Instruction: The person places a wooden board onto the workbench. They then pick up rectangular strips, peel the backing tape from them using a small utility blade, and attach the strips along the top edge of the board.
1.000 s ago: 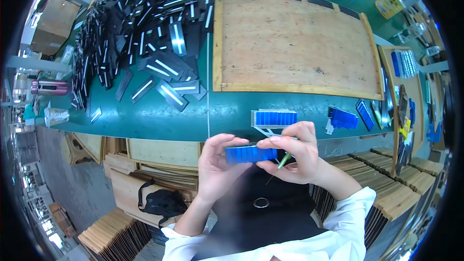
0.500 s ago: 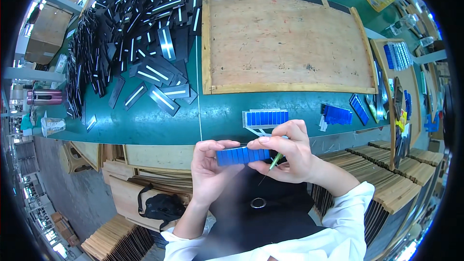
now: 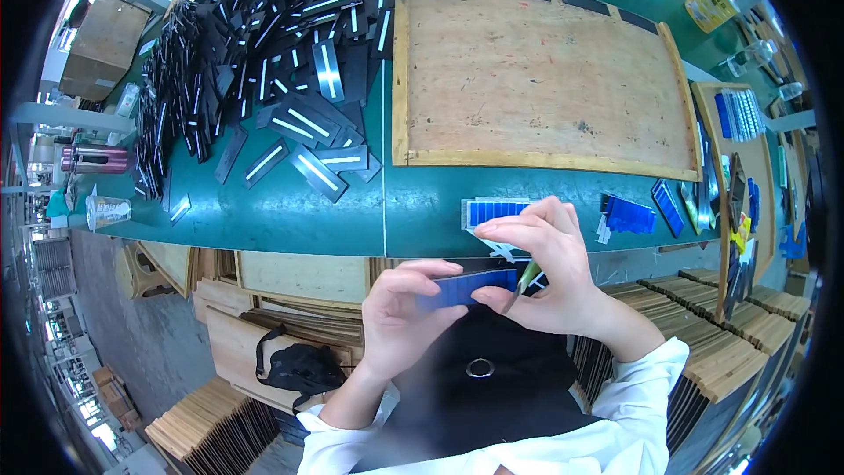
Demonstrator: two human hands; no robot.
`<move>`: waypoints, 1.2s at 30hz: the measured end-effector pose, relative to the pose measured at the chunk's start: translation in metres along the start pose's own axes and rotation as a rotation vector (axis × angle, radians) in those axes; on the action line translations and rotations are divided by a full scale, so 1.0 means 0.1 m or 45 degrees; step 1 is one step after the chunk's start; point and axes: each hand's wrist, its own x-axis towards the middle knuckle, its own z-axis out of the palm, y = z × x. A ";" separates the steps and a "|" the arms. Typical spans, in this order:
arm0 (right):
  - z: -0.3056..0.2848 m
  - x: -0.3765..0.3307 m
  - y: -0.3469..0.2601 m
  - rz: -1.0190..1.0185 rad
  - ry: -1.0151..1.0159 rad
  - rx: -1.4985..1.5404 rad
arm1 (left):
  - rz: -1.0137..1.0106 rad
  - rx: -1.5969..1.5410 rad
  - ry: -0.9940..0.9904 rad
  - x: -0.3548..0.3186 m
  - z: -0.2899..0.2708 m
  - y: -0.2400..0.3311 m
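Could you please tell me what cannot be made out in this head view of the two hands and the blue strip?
- Blue strip: its ends are covered by the left hand and right hand.
- Thin green-tipped tool: mostly hidden inside the right hand; its kind is unclear.
- Blue pieces at the right rim: too small and bent by the lens.

12 o'clock: bare wooden board (image 3: 536,70), open | 10 o'clock: black strip pile (image 3: 264,44) blocks | 2 o'clock: blue pieces (image 3: 629,214) crowd table edge.
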 end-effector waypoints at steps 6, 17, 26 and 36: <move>-0.03 0.01 -0.03 0.310 -0.128 0.001 | 0.085 0.067 -0.024 -0.02 0.00 0.05; -0.16 0.01 0.04 0.685 -0.308 0.665 | -0.151 -0.156 0.127 0.09 0.11 0.29; -0.12 0.04 0.00 0.509 -0.176 0.545 | -0.163 -0.217 0.268 0.09 0.06 0.23; -0.11 0.03 0.03 0.568 -0.209 0.610 | -0.434 -0.454 0.219 0.07 -0.14 0.22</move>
